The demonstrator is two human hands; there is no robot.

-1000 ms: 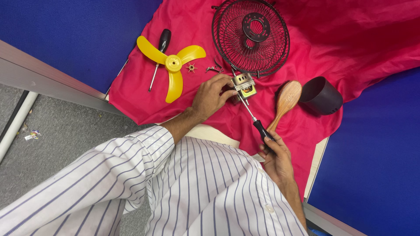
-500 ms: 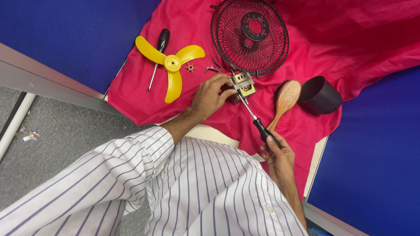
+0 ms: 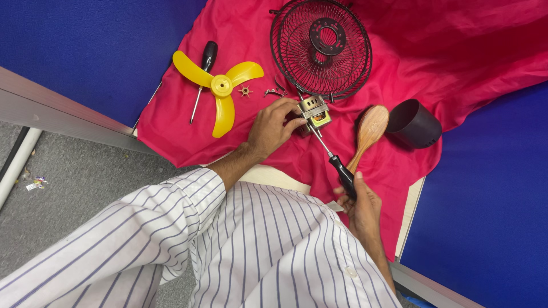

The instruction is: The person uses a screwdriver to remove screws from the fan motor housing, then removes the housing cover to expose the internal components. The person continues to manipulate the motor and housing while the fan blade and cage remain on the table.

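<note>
My left hand [image 3: 275,126] grips a small fan motor [image 3: 314,112] on the red cloth [image 3: 456,51]. My right hand [image 3: 358,201] holds the black handle of a screwdriver [image 3: 337,164], whose metal shaft runs up to the motor. Just above the motor lies a black wire fan grille [image 3: 321,48]. A yellow three-blade fan propeller [image 3: 220,86] lies to the left, with a second black-handled screwdriver [image 3: 203,73] partly under it.
A wooden brush [image 3: 370,130] and a dark round cup-like cover [image 3: 413,123] lie to the right of the motor. Small metal parts [image 3: 260,91] sit between propeller and grille. Blue panels surround the cloth; grey floor is at left.
The view has shifted slightly. My right hand has turned a little on the screwdriver handle; the left hand stays on the motor.
</note>
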